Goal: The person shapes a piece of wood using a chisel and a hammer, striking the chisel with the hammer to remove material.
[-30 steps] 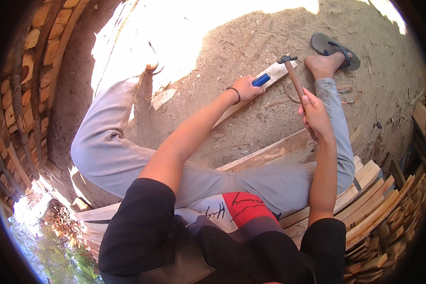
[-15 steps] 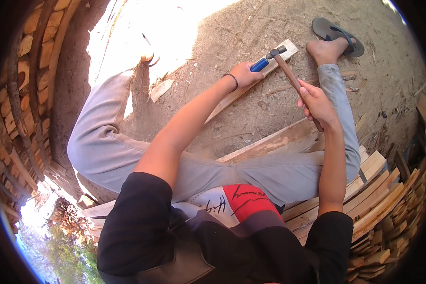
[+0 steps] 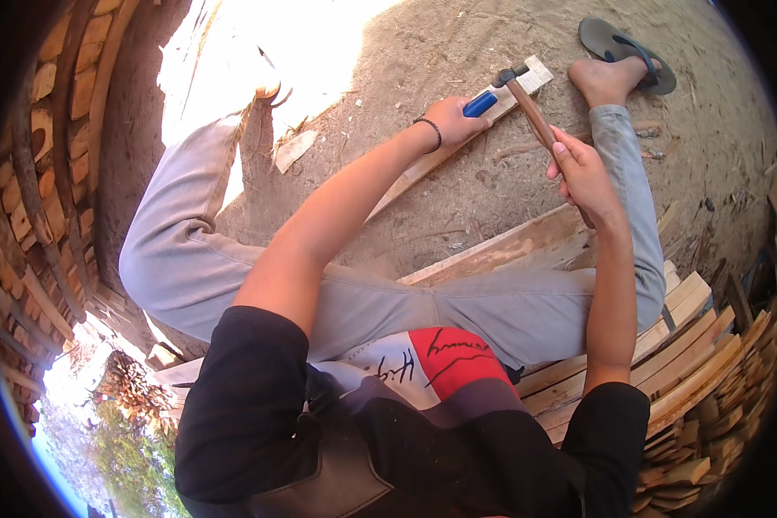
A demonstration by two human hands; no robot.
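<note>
Blue-handled tool (image 3: 481, 104) is gripped in the left hand (image 3: 456, 123), fingers curled tight, its blue end poking out past the fist over a wooden board (image 3: 538, 75). A wooden-handled hammer (image 3: 531, 110) is held by the right hand (image 3: 580, 170), fingers wrapped round the shaft, head just beside the blue end; contact can't be made out. Tool's other end is covered by the fist. Bare sand (image 3: 462, 194) is seen along both board edges, right foot (image 3: 609, 84) near the far tip.
</note>
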